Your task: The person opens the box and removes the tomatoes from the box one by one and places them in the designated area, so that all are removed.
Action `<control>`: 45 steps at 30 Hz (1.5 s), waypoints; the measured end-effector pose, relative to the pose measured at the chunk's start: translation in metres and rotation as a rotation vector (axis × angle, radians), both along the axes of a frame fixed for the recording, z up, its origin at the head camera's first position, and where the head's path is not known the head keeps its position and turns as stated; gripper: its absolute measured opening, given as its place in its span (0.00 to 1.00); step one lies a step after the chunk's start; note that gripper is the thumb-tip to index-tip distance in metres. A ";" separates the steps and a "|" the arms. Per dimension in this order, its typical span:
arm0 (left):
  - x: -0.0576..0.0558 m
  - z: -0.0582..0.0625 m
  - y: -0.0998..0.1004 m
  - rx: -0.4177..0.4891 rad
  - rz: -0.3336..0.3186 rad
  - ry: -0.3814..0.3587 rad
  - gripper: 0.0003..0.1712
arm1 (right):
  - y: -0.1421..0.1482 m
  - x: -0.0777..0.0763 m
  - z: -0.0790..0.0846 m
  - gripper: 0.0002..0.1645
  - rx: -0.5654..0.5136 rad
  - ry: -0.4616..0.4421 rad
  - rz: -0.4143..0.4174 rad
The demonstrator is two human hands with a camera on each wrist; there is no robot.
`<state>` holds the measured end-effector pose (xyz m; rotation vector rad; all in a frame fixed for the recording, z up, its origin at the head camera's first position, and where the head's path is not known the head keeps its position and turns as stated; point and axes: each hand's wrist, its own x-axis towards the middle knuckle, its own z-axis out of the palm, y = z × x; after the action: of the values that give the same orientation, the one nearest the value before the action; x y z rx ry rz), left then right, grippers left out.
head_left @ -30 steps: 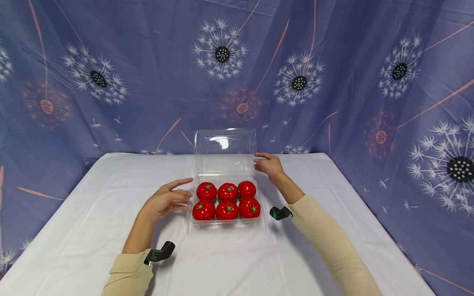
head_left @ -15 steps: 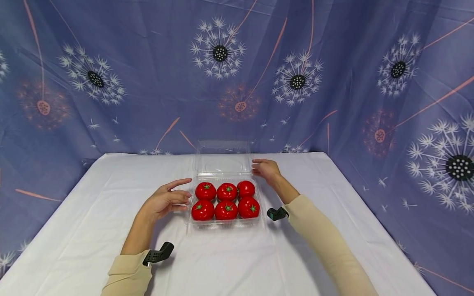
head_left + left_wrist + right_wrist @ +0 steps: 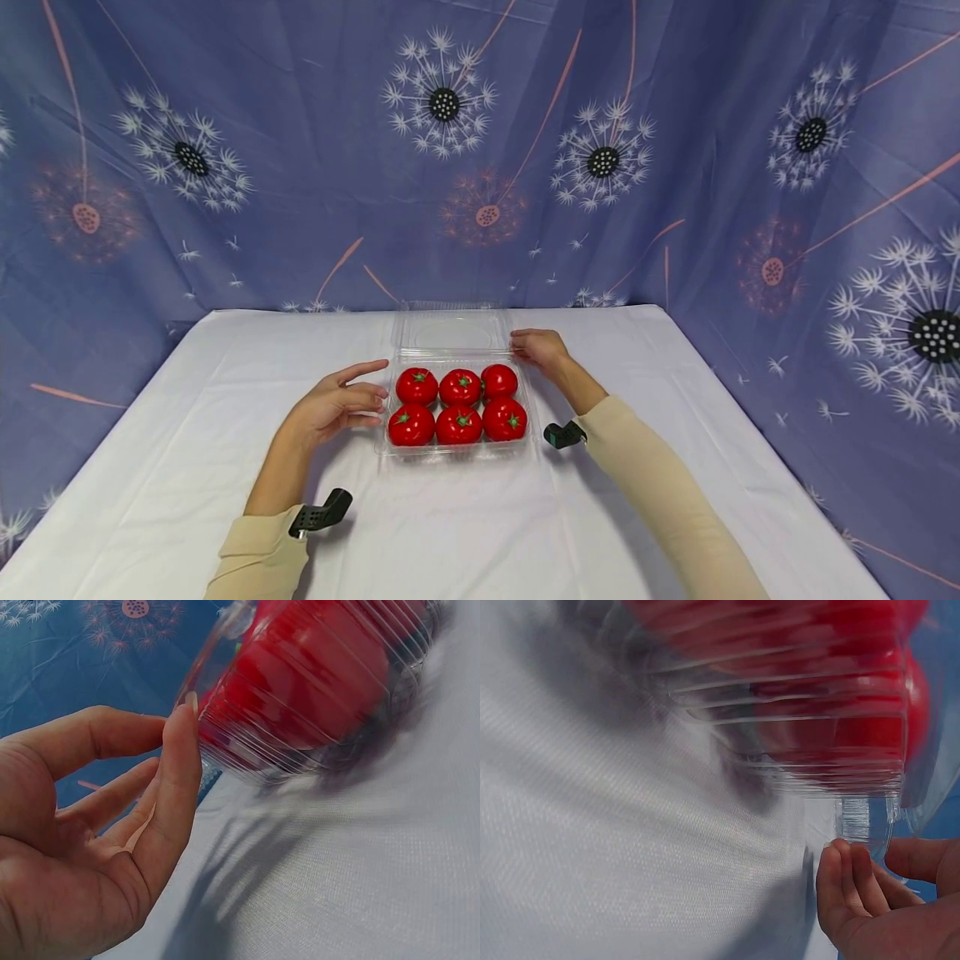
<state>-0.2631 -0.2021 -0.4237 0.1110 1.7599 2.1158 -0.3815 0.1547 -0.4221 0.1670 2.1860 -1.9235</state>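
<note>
A clear plastic clamshell container (image 3: 457, 451) lies on the white tablecloth, holding several glossy red tomatoes (image 3: 458, 426) with green stems. Its lid (image 3: 453, 330) leans far back behind the tomatoes. At the lid's right edge, near the hinge, my right hand (image 3: 542, 348) pinches the plastic; the right wrist view shows a clear corner between thumb and fingers. My left hand (image 3: 337, 406) touches the container's left rim with spread, slightly bent fingers. In the left wrist view its fingertips (image 3: 180, 724) meet the ribbed side wall. The far fingers are partly hidden there.
White cloth (image 3: 465, 525) covers the table around the container. A blue curtain (image 3: 315, 150) with a dandelion print hangs behind the table's back edge and along both sides. A black wrist camera (image 3: 321, 514) sits on the left sleeve, another camera (image 3: 564, 434) on the right.
The lid has tipped backward from nearly upright to almost flat. My right hand has come slightly down and nearer with it. My left hand and the tomatoes have stayed put.
</note>
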 end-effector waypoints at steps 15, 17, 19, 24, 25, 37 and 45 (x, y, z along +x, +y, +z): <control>-0.002 0.002 0.000 -0.044 0.000 0.018 0.42 | -0.001 0.001 -0.001 0.25 -0.025 0.009 -0.032; -0.001 0.002 0.001 -0.056 0.005 0.024 0.42 | -0.002 0.001 -0.001 0.25 -0.031 0.010 -0.031; -0.001 0.001 0.001 -0.060 0.011 0.031 0.42 | -0.002 0.002 0.000 0.25 -0.039 0.010 -0.032; -0.001 0.000 0.002 -0.048 0.029 0.033 0.43 | -0.001 0.004 0.003 0.26 -0.019 0.021 -0.029; -0.001 0.000 0.002 -0.043 0.032 0.031 0.43 | -0.001 0.004 0.003 0.26 -0.005 0.026 -0.028; -0.002 0.000 0.003 -0.024 0.054 0.019 0.44 | 0.003 0.016 0.023 0.27 0.152 0.114 -0.031; -0.001 -0.001 0.004 -0.033 0.055 0.017 0.42 | -0.001 0.022 0.042 0.27 0.214 0.188 0.003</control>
<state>-0.2643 -0.1982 -0.4246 0.0726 1.8269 2.1290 -0.3597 0.1532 -0.3798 0.0180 2.5109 -1.7640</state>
